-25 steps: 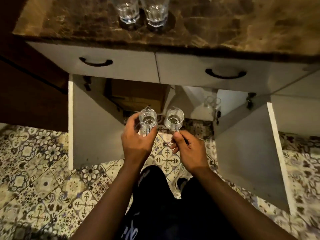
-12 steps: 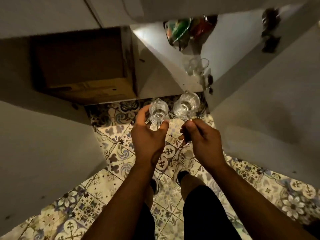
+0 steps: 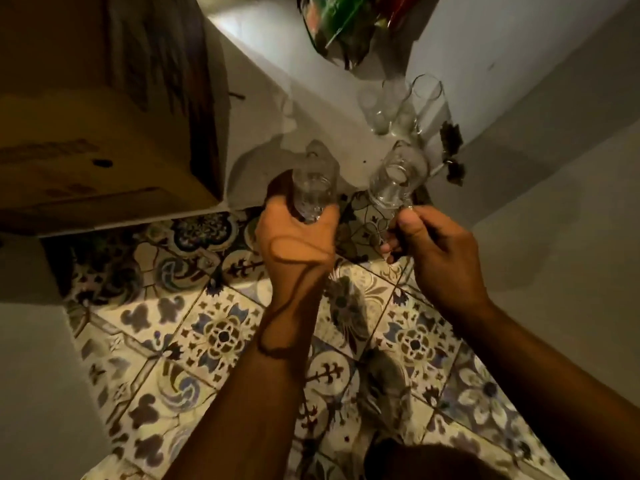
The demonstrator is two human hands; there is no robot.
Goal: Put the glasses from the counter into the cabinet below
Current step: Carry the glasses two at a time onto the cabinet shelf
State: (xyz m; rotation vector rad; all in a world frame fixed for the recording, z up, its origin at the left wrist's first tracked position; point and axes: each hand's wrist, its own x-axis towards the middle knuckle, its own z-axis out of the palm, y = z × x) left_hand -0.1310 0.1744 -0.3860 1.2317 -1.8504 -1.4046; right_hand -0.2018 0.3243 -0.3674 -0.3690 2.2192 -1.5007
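Note:
My left hand grips a clear glass round its base, just over the front edge of the white cabinet floor. My right hand pinches the handle of a second clear glass, which is tilted with its mouth toward the cabinet. Deeper inside, by the right wall, stand several empty glasses. The counter is out of view.
A cardboard box fills the cabinet's left side. A colourful plastic bag lies at the back. Open white doors flank the opening, the right one close to my right hand. Patterned floor tiles lie below.
The view has dropped and closed in on the cabinet; the counter and drawers have left the view. Both hands have carried their glasses forward to the cabinet's front edge.

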